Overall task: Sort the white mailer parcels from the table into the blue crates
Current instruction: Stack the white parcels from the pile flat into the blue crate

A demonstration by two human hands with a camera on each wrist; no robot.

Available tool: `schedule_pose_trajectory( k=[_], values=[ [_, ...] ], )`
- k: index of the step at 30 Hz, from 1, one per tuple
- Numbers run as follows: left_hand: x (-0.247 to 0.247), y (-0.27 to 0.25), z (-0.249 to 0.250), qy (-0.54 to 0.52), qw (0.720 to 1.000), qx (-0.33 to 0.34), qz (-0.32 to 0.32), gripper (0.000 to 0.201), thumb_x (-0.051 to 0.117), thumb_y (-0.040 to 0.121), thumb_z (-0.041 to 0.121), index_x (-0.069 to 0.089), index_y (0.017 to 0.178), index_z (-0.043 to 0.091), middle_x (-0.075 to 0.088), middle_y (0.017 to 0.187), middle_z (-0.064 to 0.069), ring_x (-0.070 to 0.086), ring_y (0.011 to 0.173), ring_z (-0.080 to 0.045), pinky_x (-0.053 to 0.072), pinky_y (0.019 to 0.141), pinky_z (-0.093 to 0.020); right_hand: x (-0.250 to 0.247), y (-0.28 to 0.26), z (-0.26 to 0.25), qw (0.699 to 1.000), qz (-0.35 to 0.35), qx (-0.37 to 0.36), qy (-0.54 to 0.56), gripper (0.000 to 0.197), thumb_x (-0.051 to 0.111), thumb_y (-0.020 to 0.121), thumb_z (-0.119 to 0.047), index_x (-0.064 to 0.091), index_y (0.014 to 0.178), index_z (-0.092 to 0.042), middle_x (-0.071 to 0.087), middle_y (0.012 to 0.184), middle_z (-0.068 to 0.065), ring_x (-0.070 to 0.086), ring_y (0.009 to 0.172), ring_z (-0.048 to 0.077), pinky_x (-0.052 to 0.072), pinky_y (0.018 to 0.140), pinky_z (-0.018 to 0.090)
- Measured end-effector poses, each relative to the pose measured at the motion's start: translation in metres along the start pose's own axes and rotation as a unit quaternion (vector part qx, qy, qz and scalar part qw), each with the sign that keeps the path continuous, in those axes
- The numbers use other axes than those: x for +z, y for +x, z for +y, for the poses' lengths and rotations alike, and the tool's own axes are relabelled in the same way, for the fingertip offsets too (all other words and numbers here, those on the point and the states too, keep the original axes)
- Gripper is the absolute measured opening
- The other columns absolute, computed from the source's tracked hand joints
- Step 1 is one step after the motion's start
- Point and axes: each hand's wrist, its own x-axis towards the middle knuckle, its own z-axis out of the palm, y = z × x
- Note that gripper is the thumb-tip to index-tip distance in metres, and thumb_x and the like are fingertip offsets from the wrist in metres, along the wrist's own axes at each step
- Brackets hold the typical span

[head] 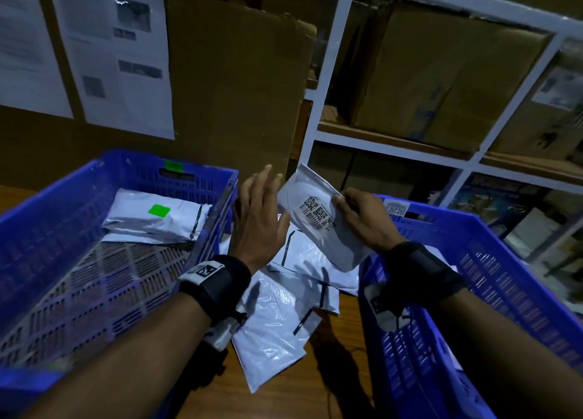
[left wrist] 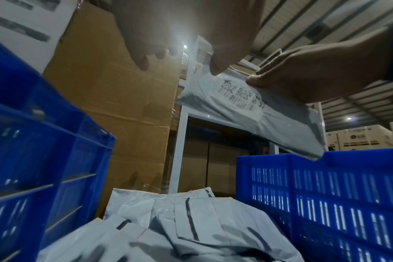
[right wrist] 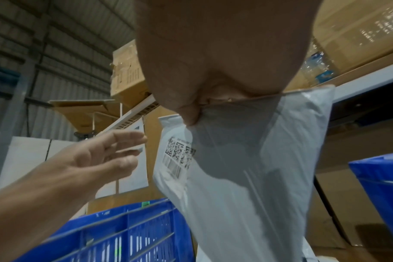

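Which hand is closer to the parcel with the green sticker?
Left. The left hand hovers just right of that crate; the green-sticker parcel lies inside. The right hand is farther right.

Both my forearms are bare, no sleeves. Left wrist (head: 214,279) has a wide black strap w/ a white square tag, black fiducial-type pattern on it, and a small white cam unit under the strap. Right wrist (head: 422,273) has the same black strap, white tag on its inner side, thin black cable hanging off.
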Motion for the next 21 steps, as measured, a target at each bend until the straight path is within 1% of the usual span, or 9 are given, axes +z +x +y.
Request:
schedule_pose_trajectory(
  k=[3,6,8,11,14,16,18,20,21],
  values=[
    [0.003,-0.001,0.003,0.031,0.999,0.026,-0.008,0.065,0.066,0.089,0.024,0.037,0.146,0.015,0.024,0.161,-0.01,0.02,0.143,-0.03,0.028,0.112,-0.048,-0.009,-0.001,-0.003,1.0,0.017,-0.006,0.001,0.043,0.05,0.102,-0.027,0.034,0.062,-0.023,0.04,0.056,-0.008,0.042,0.058,0.022,0.026,0.058,0.032],
    [0.006,0.0,0.016,0.069,0.995,0.07,-0.023,0.058,0.063,0.089,0.027,0.042,0.141,0.015,0.023,0.161,-0.011,0.022,0.142,-0.033,0.033,0.108,-0.056,-0.021,-0.003,-0.002,0.999,0.037,-0.013,-0.006,0.045,0.051,0.102,-0.025,0.032,0.061,-0.023,0.037,0.055,-0.008,0.041,0.059,0.024,0.026,0.059,0.033],
    [0.007,0.004,0.032,0.084,0.992,0.087,-0.025,0.059,0.065,0.088,0.03,0.044,0.14,0.014,0.024,0.16,-0.013,0.023,0.142,-0.034,0.031,0.108,-0.056,-0.031,-0.004,0.003,0.998,0.053,-0.023,-0.004,0.041,0.051,0.101,-0.028,0.041,0.063,-0.021,0.042,0.056,-0.004,0.044,0.06,0.025,0.03,0.058,0.035],
    [0.013,0.009,0.065,0.102,0.99,0.095,-0.03,0.062,0.064,0.087,0.037,0.043,0.141,0.015,0.021,0.161,-0.014,0.023,0.143,-0.037,0.029,0.108,-0.057,-0.051,-0.01,0.011,0.993,0.098,-0.054,-0.028,0.038,0.045,0.097,-0.037,0.059,0.075,-0.009,0.059,0.069,0.008,0.053,0.067,0.029,0.04,0.062,0.04],
    [0.021,0.014,0.106,0.111,0.989,0.088,-0.046,0.066,0.061,0.088,0.042,0.038,0.145,0.019,0.011,0.163,-0.016,0.02,0.144,-0.039,0.026,0.109,-0.058,-0.077,-0.02,0.019,0.981,0.162,-0.099,-0.032,0.025,0.051,0.095,-0.027,0.066,0.088,-0.009,0.066,0.082,0.009,0.056,0.076,0.028,0.04,0.068,0.034],
    [0.026,0.017,0.138,0.104,0.989,0.075,-0.076,0.071,0.056,0.091,0.047,0.028,0.152,0.022,0.007,0.163,-0.016,0.016,0.144,-0.039,0.021,0.113,-0.056,-0.094,-0.03,0.029,0.973,0.194,-0.117,-0.036,0.021,0.053,0.092,-0.021,0.068,0.098,-0.008,0.069,0.093,0.009,0.058,0.083,0.029,0.039,0.072,0.031],
    [0.034,0.019,0.172,0.091,0.987,0.066,-0.119,0.073,0.049,0.094,0.051,0.021,0.155,0.021,0.019,0.157,-0.017,0.024,0.141,-0.038,0.022,0.115,-0.054,-0.108,-0.041,0.043,0.969,0.201,-0.137,-0.031,0.028,0.049,0.09,-0.021,0.069,0.105,-0.008,0.07,0.101,0.011,0.061,0.09,0.031,0.046,0.076,0.035],
    [0.046,0.02,0.207,0.072,0.984,0.059,-0.154,0.078,0.05,0.093,0.055,0.021,0.153,0.016,0.036,0.142,-0.016,0.038,0.129,-0.037,0.028,0.109,-0.053,-0.119,-0.054,0.058,0.97,0.195,-0.147,0.001,0.035,0.047,0.089,-0.023,0.069,0.111,-0.007,0.07,0.109,0.011,0.064,0.098,0.031,0.051,0.083,0.039],
    [0.054,0.02,0.223,0.063,0.981,0.047,-0.176,0.082,0.053,0.09,0.056,0.02,0.152,0.013,0.039,0.138,-0.016,0.041,0.125,-0.037,0.031,0.106,-0.052,-0.123,-0.06,0.063,0.97,0.188,-0.15,0.025,0.038,0.046,0.089,-0.024,0.068,0.115,-0.007,0.07,0.115,0.01,0.065,0.104,0.029,0.052,0.089,0.039]
  ],
)
